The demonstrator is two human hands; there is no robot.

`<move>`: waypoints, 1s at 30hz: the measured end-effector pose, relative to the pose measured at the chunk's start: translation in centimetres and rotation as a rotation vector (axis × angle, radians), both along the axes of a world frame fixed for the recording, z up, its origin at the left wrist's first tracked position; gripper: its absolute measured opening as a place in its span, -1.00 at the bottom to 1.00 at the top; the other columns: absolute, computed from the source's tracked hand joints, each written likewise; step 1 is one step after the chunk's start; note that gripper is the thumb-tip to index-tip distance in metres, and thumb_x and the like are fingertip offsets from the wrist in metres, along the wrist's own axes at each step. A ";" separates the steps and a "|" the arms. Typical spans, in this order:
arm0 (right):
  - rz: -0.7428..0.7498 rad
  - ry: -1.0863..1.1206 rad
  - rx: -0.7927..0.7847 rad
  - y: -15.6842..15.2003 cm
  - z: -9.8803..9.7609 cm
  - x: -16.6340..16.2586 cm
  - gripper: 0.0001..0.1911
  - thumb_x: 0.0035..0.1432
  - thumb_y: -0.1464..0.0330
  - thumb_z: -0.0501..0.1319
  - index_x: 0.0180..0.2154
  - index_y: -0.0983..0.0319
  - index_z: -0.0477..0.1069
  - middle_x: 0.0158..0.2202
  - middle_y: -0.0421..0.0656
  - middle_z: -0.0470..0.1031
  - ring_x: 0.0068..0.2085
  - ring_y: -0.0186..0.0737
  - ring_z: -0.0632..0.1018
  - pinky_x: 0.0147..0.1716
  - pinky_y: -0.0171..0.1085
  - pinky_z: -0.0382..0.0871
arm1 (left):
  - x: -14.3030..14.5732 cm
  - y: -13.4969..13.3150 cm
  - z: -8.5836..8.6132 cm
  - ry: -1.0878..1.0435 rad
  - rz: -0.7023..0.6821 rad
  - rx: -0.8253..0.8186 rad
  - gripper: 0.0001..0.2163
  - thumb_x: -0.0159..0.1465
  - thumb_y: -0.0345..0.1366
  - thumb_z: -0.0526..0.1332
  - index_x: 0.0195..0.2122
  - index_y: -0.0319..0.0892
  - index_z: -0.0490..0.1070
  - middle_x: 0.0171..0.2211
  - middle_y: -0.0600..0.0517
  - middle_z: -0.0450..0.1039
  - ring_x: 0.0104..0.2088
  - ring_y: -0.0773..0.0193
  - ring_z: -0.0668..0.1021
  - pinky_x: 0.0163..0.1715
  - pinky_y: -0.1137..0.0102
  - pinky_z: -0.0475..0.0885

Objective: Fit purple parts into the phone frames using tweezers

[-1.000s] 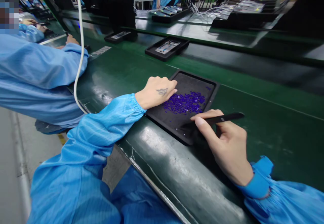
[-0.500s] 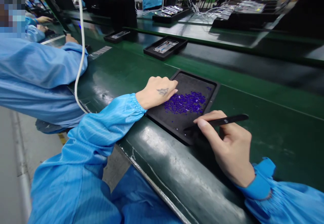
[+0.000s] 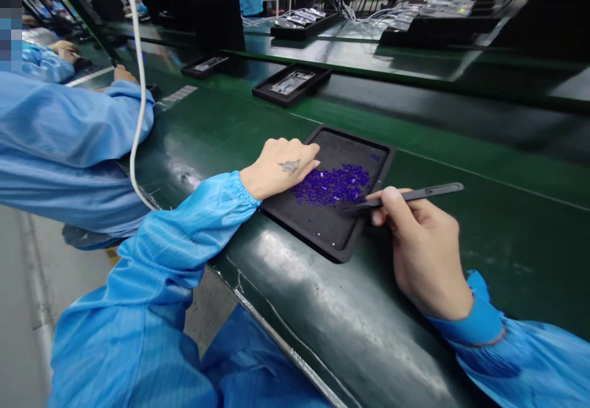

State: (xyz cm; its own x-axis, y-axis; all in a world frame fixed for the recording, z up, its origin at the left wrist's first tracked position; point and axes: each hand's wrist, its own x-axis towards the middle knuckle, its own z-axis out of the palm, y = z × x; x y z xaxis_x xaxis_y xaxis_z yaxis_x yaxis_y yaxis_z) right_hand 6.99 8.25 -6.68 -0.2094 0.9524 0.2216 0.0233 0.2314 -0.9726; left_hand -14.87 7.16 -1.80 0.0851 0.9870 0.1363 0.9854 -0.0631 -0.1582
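Note:
A shallow black tray [image 3: 341, 253] lies on the green bench, holding a spread of tiny purple pieces [image 3: 338, 182] with a few small clear ones among them. Across the tray's left edge rests my left hand [image 3: 282, 165], back upward, fingers curled in and thumb against the forefinger. Its fingertips are largely out of sight, so I cannot make out what they hold, if anything. My right hand [image 3: 421, 242] grips dark tweezers [image 3: 431, 191] between thumb and fingers at the tray's right side. The tweezers' tips sit by the near edge of the purple pieces, blurred against the dark tray.
Beyond the tray, a black tray with a phone frame [image 3: 291, 82] stands on the bench, and a similar one [image 3: 205, 66] farther left. A white cable [image 3: 139, 88] hangs at left. Beside me sits a co-worker in a blue sleeve [image 3: 69, 110]. A raised shelf [image 3: 369, 58] runs behind.
My right hand has moved the tweezers up from the tray's near corner toward the purple pieces and turned them flatter. My left hand stays at the tray's left edge. The view has shifted slightly.

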 end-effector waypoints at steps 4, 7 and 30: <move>-0.015 0.032 -0.083 -0.2 0.2 0.3 -0.54 0.15 0.06 0.34 -0.56 0.25 0.37 -0.61 -0.27 0.30 -0.51 -0.36 0.27 -0.45 -0.27 0.12 | 0.0 0.1 0.0 0.004 0.002 0.022 -0.70 0.47 -0.14 -0.03 0.00 -0.14 0.40 -0.21 -0.10 0.56 -0.19 -0.03 0.61 -0.36 0.31 0.29; -0.038 0.073 -0.098 0.4 0.5 0.5 -0.65 0.14 0.12 0.35 -0.48 0.25 0.46 -0.60 -0.26 0.31 -0.51 -0.36 0.30 -0.46 -0.29 0.17 | 0.0 0.0 0.2 -0.031 -0.012 0.057 -0.72 0.47 -0.16 -0.03 0.06 -0.12 0.36 -0.19 -0.08 0.55 -0.20 0.03 0.61 -0.36 0.32 0.26; -0.264 -0.100 -0.148 -4.4 1.5 9.9 -0.67 -0.07 0.09 0.48 -0.52 0.22 0.57 -0.47 -0.10 0.43 -0.43 -0.20 0.38 -0.43 -0.16 0.25 | 0.6 -0.3 -0.5 -0.282 -0.329 0.184 -0.79 0.41 -0.33 0.02 -0.03 -0.12 0.40 -0.17 0.01 0.52 -0.21 0.20 0.53 -0.33 0.35 0.23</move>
